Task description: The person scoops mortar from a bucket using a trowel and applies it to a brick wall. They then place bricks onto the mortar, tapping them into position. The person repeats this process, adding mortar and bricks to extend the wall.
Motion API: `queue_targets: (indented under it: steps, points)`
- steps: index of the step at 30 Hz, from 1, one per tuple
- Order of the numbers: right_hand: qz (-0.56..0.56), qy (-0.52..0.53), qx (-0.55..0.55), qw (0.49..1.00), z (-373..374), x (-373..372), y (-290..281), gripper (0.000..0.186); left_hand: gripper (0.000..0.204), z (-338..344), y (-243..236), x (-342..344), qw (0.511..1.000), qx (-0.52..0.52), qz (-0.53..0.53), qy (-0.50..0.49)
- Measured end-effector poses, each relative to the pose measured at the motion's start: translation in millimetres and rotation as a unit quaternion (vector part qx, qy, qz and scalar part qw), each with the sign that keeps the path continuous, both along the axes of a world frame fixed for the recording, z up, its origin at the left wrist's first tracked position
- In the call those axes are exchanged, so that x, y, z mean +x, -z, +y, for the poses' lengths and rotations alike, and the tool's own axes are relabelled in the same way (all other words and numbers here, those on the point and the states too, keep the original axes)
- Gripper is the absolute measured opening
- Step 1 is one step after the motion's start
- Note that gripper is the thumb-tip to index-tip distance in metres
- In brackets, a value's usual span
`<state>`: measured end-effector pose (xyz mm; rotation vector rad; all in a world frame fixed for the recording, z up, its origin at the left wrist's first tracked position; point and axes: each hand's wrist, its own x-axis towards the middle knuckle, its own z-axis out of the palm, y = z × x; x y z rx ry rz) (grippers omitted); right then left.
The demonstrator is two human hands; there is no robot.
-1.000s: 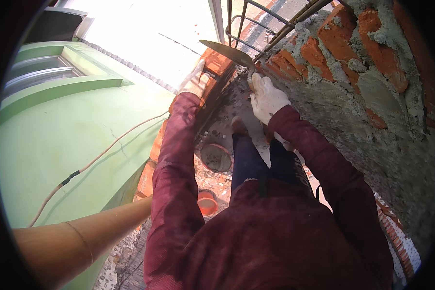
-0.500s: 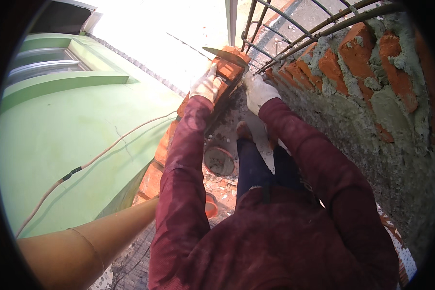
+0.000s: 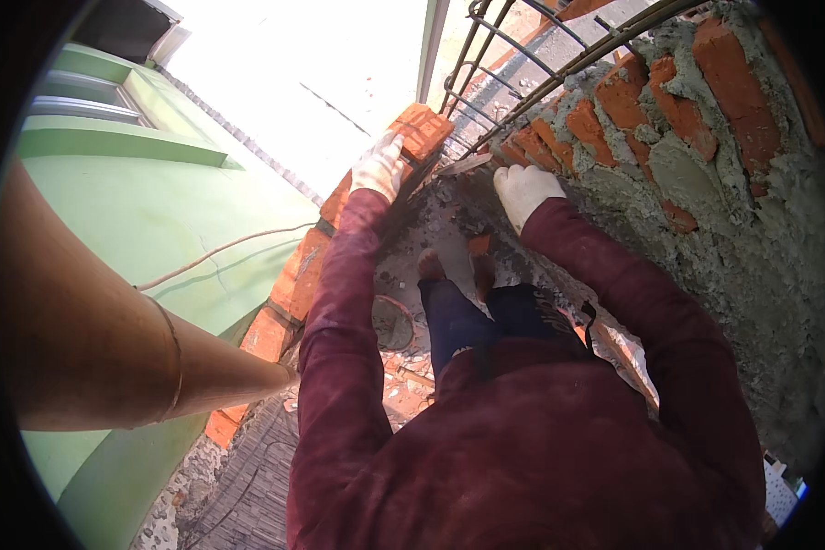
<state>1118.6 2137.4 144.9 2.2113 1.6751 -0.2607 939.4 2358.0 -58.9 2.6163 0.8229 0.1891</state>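
Observation:
My left hand (image 3: 378,169), in a pale work glove, lies on top of a low brick wall (image 3: 301,275) with its fingers stretched out. Just beyond its fingertips sits an orange brick (image 3: 423,130) at the wall's far end. My right hand (image 3: 528,194), gloved as well, is closed around the handle of a trowel, which the fist hides. The trowel's blade (image 3: 466,165) points left, low beside the inner face of the brick wall, and looks smeared with mortar.
On the right rises a rough wall (image 3: 742,266) of bricks and grey mortar. Steel rebar (image 3: 513,41) stands at the far end. A thick tan pole (image 3: 156,321) crosses the left side before a green wall (image 3: 183,202). A round mortar container (image 3: 392,323) stands near my feet.
My right hand has drawn the trowel away from the top of the end brick, down and to the right. My left hand stays on the wall. The view has shifted, and the pole appears larger.

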Motion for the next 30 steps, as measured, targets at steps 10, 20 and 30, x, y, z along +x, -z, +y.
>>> queue_targets:
  steps: [10, 20, 30]
  points:
    - [-0.114, -0.088, -0.007, 0.99, 69, -1, 81, 0.022, 0.056, -35, -26, 35, 0.971, 0.092, 0.22, 0.006]
    - [-0.032, -0.066, -0.105, 0.992, 44, -3, -82, 0.027, 0.054, -31, -23, 12, 0.976, 0.094, 0.195, 0.035]
    - [0.11, -0.067, 0.079, 0.989, 207, 60, 61, 0.038, 0.077, -96, 1, 44, 0.979, -0.105, -0.038, -0.172]
